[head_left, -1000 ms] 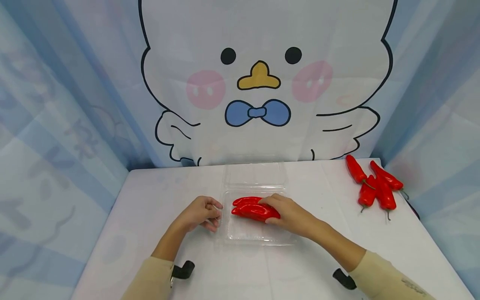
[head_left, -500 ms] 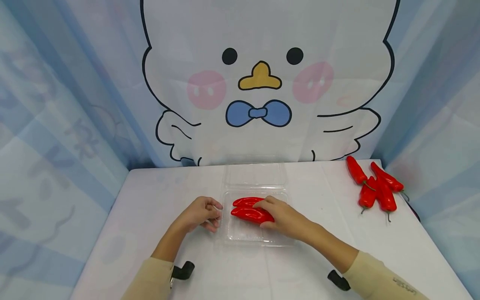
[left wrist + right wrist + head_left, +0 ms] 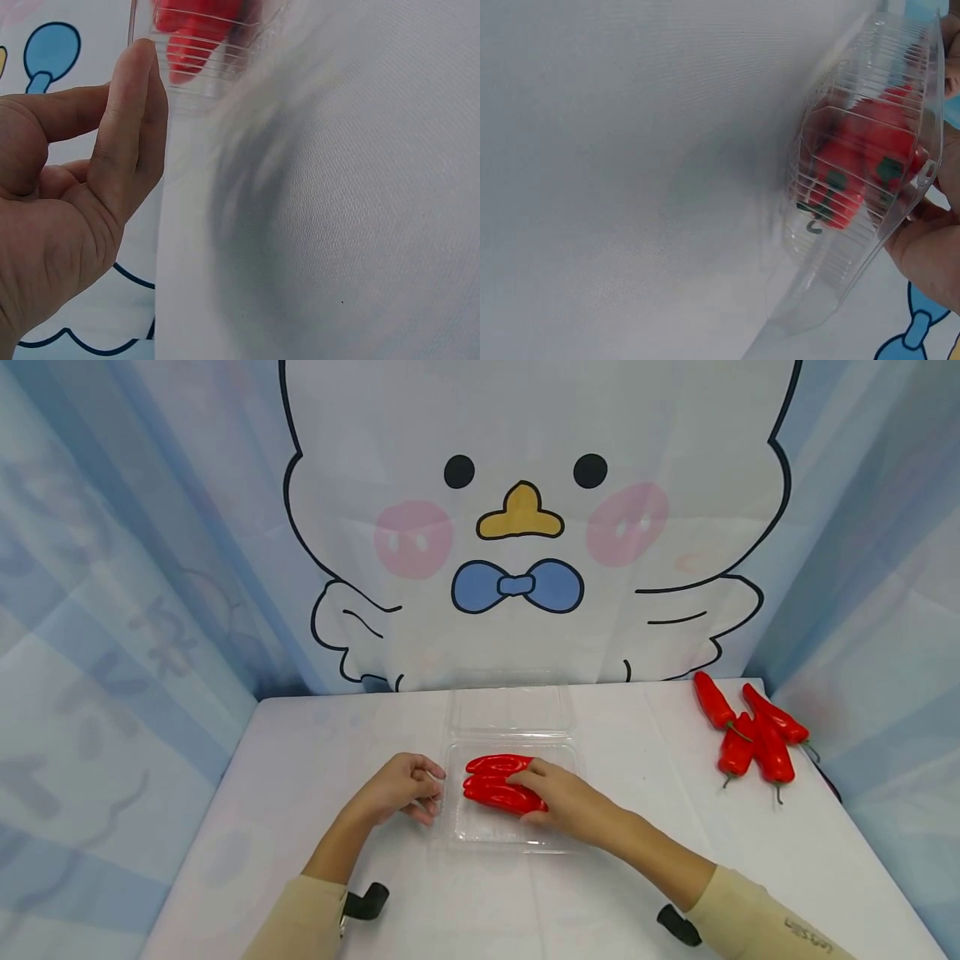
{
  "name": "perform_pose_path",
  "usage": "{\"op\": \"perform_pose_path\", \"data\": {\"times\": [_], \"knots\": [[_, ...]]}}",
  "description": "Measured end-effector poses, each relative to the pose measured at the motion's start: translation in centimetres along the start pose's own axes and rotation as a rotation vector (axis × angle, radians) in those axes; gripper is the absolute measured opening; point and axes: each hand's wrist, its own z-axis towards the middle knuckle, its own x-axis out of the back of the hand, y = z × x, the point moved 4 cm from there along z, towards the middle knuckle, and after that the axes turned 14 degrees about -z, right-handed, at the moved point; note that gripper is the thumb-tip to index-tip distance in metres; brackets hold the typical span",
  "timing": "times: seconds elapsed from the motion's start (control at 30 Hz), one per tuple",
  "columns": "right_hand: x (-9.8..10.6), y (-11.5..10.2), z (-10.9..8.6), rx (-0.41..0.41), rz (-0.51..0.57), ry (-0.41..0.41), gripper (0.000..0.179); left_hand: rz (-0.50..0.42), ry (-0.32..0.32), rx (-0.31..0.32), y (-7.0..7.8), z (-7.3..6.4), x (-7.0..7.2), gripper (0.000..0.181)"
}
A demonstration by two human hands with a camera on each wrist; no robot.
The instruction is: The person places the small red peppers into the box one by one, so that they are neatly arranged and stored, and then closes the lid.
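A clear plastic clamshell box (image 3: pixel 480 833) lies on the table, its lid (image 3: pixel 510 708) folded back toward the curtain. Red peppers lie side by side in the base, including a rear pepper (image 3: pixel 495 764) and a front pepper (image 3: pixel 498 797). My right hand (image 3: pixel 573 797) reaches over the right side and grips the front pepper between thumb and fingers. Green stems (image 3: pixel 889 169) show through the box wall in the right wrist view. My left hand (image 3: pixel 405 787) is at the box's left rim, fingers extended in the left wrist view, a fingertip (image 3: pixel 139 56) right at the edge.
Several more red peppers (image 3: pixel 768 747) lie in a loose pile at the table's back right corner. The white table (image 3: pixel 300 760) ends against a cartoon-printed curtain (image 3: pixel 517 643), with blue curtains (image 3: pixel 112 652) along the sides. A black wrist mount (image 3: pixel 367 902) juts from the left sleeve.
My right hand has shifted slightly left and toward me with the front pepper, which now lies nearer the box's front. The left hand stays at the rim.
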Motion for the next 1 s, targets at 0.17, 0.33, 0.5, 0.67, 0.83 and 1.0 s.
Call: {"op": "perform_pose_path", "data": {"times": [0.17,0.33,0.5,0.67,0.83,1.0], "knots": [[-0.3,-0.2,0.0,0.03,-0.045,0.007,0.057,-0.001,-0.001,-0.004,0.0,0.0,0.0,0.025],[-0.5,-0.2,0.0,0.047,-0.074,0.007,0.056,-0.002,-0.001,0.0,0.0,0.0,-0.1,0.025],[-0.6,-0.3,0.0,0.062,-0.092,0.004,0.054,0.002,-0.003,-0.006,0.0,-0.1,-0.1,0.026],[-0.8,-0.4,0.0,0.083,-0.122,0.036,0.051,0.006,0.004,-0.002,0.1,-0.1,-0.1,0.025],[-1.0,-0.5,0.0,0.083,-0.128,0.06,0.05,0.011,0.009,0.0,0.0,-0.1,-0.1,0.026],[-1.2,-0.7,0.1,0.071,-0.145,0.074,0.047,0.015,0.012,0.001,0.1,-0.1,-0.2,0.025]]}}
